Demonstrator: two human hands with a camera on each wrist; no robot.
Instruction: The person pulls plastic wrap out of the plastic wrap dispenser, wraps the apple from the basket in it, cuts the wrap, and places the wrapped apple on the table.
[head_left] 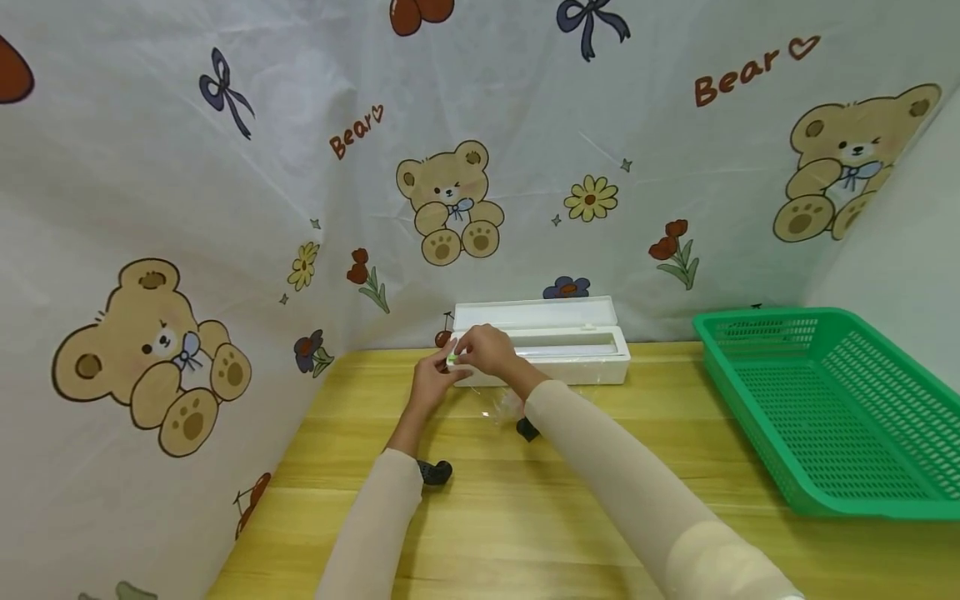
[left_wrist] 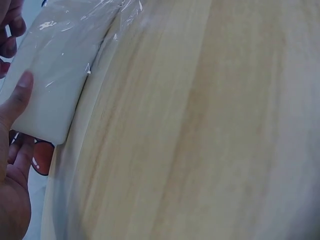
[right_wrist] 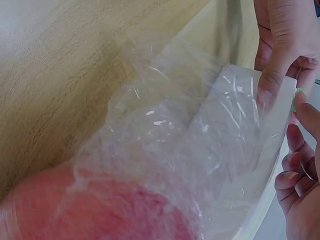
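Observation:
A long white cling film dispenser box (head_left: 540, 371) stands against the back wall with its lid (head_left: 536, 313) raised and a pale roll (head_left: 570, 350) inside. Clear film (right_wrist: 165, 125) hangs crumpled over its front. My left hand (head_left: 429, 387) grips the box's left end, the thumb (left_wrist: 20, 95) pressing on the front face. At that same end my right hand (head_left: 487, 350) pinches a small bright green piece (right_wrist: 299, 97) between curled fingers. What the green piece is cannot be made out. A blurred pink-red shape (right_wrist: 95, 210) shows by the film in the right wrist view.
To the right on the wooden table (head_left: 480, 533) sits a green plastic basket (head_left: 817, 500) with mesh sides. A white cloth with printed bears (head_left: 450, 204) hangs behind and to the left. Black wrist devices (head_left: 435, 472) show beside the sleeves.

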